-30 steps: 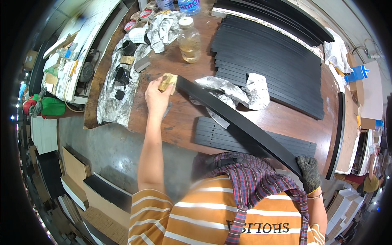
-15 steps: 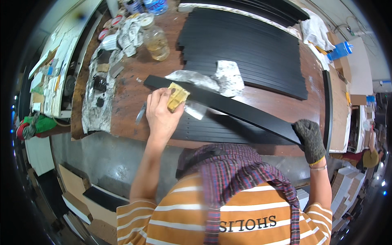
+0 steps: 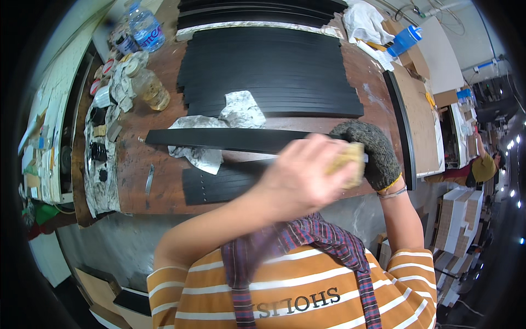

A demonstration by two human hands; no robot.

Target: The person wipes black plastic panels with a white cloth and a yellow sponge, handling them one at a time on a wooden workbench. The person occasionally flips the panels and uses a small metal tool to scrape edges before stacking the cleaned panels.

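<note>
My bare left hand (image 3: 300, 171) is closed round a yellow sponge (image 3: 352, 160), blurred by motion, beside the right end of a long flat black board (image 3: 219, 139). A dark knitted glove covers my right hand (image 3: 373, 154), which grips that end of the board; its fingertips are partly hidden. The board lies roughly level across my front, its far end out to the left. Under and behind it are a stained white cloth (image 3: 204, 160) and another crumpled piece of cloth (image 3: 244, 109). More black boards (image 3: 208, 186) lie flat on the near side, partly covered by my left arm.
A wide stack of black boards (image 3: 263, 66) covers the back of the brown table (image 3: 164, 192). To the left stand a jar of yellowish liquid (image 3: 149, 89) and a water bottle (image 3: 145, 30). A metal blade (image 3: 149, 179) lies near the left edge. A blue bottle (image 3: 405, 41) is at the back right.
My left hand has swept the sponge from the board's left end to its right end. The board has swung to a more level position, and my view has shifted right.
</note>
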